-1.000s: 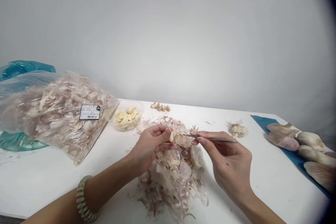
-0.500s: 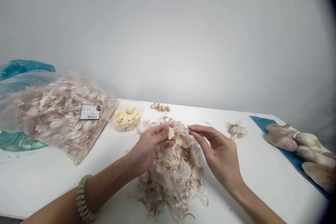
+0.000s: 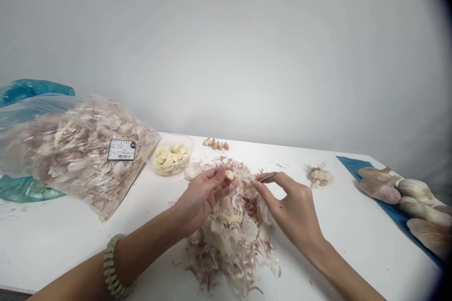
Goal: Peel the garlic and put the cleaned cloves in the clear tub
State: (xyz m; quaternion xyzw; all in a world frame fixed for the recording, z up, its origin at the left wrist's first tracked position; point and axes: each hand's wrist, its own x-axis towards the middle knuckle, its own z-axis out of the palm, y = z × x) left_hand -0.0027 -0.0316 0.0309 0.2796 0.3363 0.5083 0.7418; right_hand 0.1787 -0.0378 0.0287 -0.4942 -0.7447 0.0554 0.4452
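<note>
A pale garlic clove point(image 3: 229, 175) sits pinched between the thumb and fingers of my left hand point(image 3: 199, 200), above a heap of papery garlic skins point(image 3: 233, 240). My right hand point(image 3: 294, 204) is closed around a slim metal tool point(image 3: 267, 177), whose kind I cannot make out. The tool's back end points up to the right, and its front is hidden by my fingers. My right fingertips are a short way to the right of the clove, apart from it. Behind my left hand stands a clear plastic tub point(image 3: 190, 143) holding several peeled cloves point(image 3: 171, 155).
At the left lies a large clear bag of garlic skins point(image 3: 81, 146) with a price label. Several unpeeled cloves point(image 3: 216, 144) line the table's back. An opened garlic bulb point(image 3: 320, 176) lies to the right, and several whole bulbs point(image 3: 416, 193) rest on a blue sheet point(image 3: 348, 164).
The clove has turned in my left fingers and now shows a different side. My right hand has tilted the metal tool so its back end points higher, and drawn slightly left.
</note>
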